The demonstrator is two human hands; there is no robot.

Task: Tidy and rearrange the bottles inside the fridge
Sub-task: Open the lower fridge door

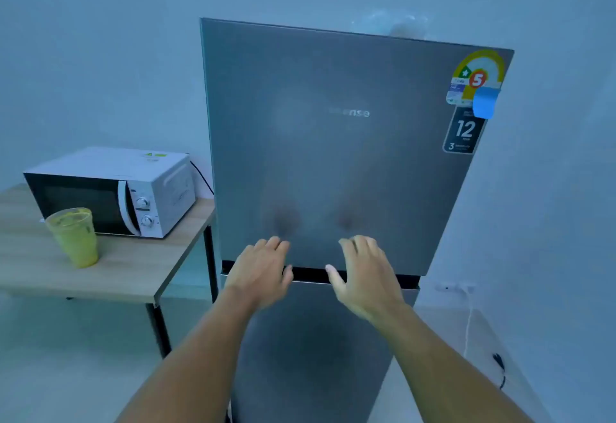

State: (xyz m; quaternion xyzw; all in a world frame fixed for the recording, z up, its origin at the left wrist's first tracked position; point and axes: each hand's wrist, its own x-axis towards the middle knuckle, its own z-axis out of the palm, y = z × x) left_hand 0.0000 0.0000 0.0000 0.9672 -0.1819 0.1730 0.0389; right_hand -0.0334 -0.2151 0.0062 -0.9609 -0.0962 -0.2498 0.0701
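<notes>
Fridge (333, 156): one, both doors closed; bottles hidden inside.
Hands: two, left hand (260, 272) and right hand (363, 276), fingers spread, empty, at the door seam.
Table (133, 266): one microwave (113, 189), one cup (75, 237) near its front edge.
Fridge top: blurred clear object.

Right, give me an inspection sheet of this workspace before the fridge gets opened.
Surface: wooden side table left of the fridge, dark legs.
Job's things: grey fridge, both doors shut; no bottles in view.
Clutter: white microwave on the table; green-yellow cup in front of it; clear plastic item on top of the fridge, too blurred to identify.
Hands: left hand and right hand open, empty, in front of the gap between the doors; contact cannot be told.
Cables: black cord behind the microwave; white cable and black plug right of the fridge.
Surroundings: plain wall; stickers on the upper door.
</notes>
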